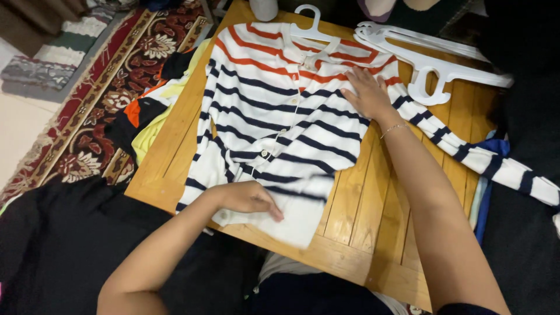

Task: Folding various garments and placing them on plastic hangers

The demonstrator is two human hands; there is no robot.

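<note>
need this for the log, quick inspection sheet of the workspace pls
surface: low wooden table, slatted top.
job's things: striped cardigan spread flat, one sleeve trailing off the edge.
clutter: white hangers at the far corner; orange and yellow clothes beside the table.
grippers: left hand presses the hem, right hand flat near the collar.
cables: nothing seen.
surroundings: patterned red rug, dark fabric in the foreground.
</note>
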